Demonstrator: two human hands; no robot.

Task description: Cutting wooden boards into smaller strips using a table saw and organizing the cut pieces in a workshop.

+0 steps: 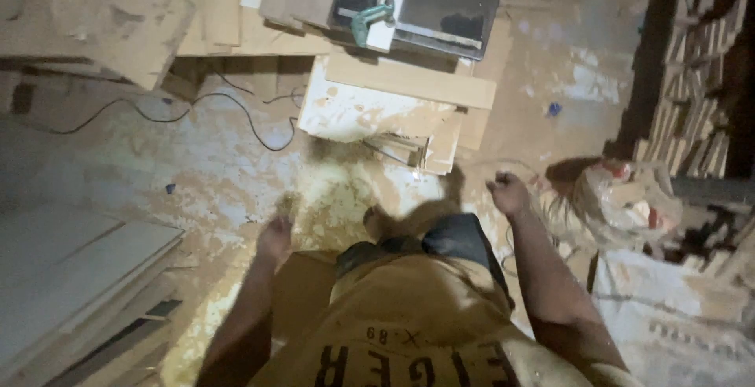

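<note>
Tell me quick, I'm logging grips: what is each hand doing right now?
Left hand: blurred, seems loosely curled, nothing visible in it; cannot tell for sure.
Right hand: fingers closed in a fist, nothing visible in it.

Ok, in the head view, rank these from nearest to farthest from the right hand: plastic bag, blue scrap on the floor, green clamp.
From the right hand:
1. Plastic bag, just to its right on the floor.
2. Blue scrap, on the floor above the hand in the picture.
3. Green clamp, up on the work surface, top centre.
</note>
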